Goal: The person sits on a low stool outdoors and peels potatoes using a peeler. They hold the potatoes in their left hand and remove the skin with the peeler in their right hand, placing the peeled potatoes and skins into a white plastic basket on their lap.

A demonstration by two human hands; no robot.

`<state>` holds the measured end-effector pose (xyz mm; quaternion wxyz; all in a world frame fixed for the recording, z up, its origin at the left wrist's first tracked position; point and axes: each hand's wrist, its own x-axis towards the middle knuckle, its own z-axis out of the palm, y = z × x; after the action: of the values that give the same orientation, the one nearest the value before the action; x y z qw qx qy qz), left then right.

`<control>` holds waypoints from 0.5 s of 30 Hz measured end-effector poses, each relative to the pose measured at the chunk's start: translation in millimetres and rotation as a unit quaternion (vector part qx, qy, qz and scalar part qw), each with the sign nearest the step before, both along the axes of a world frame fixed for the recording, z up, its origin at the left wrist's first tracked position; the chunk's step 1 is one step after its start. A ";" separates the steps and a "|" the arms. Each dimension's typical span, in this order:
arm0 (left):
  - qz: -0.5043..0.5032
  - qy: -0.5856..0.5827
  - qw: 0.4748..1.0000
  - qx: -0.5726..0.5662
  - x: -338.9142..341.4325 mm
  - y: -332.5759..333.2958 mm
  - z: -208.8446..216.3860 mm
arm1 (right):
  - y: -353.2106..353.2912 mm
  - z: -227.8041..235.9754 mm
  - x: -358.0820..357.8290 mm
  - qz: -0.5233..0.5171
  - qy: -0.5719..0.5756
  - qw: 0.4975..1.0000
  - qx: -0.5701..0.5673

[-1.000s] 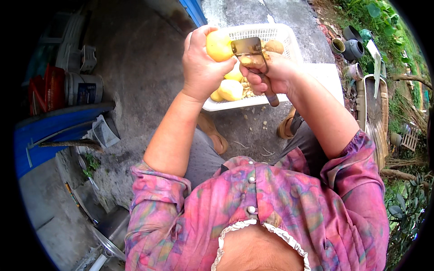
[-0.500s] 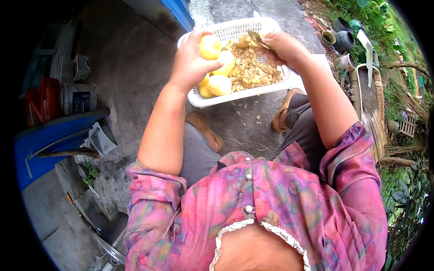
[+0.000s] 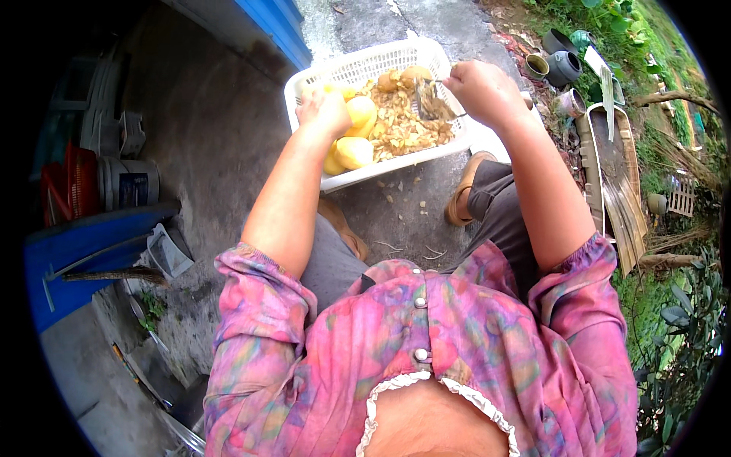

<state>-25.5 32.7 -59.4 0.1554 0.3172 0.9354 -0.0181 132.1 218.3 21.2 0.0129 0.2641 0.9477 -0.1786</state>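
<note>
Reaching into the white basket (image 3: 464,141), the left hand (image 3: 324,110) is closed on a peeled potato (image 3: 361,111); the right hand (image 3: 483,91) clamps a peeler (image 3: 428,99) above the peels (image 3: 403,129).

White bucket (image 3: 128,183) w/ dark rectangular label stands at left by red crate (image 3: 67,186).

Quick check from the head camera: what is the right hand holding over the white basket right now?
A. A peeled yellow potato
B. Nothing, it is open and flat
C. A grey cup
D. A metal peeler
D. The right hand grips a metal peeler above the pile of peelings in the white basket, while the left hand rests by the peeled yellow potatoes.
</note>
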 end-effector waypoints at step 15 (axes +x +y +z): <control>-0.149 -0.170 0.946 0.233 -39.8 138.5 -80.6 | 27.3 13.3 11.3 0.048 -0.089 0.993 -0.054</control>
<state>-65.3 171.2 -140.0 0.2297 0.4783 0.8152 0.2322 143.3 245.6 34.5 0.1201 0.2321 0.9433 -0.2046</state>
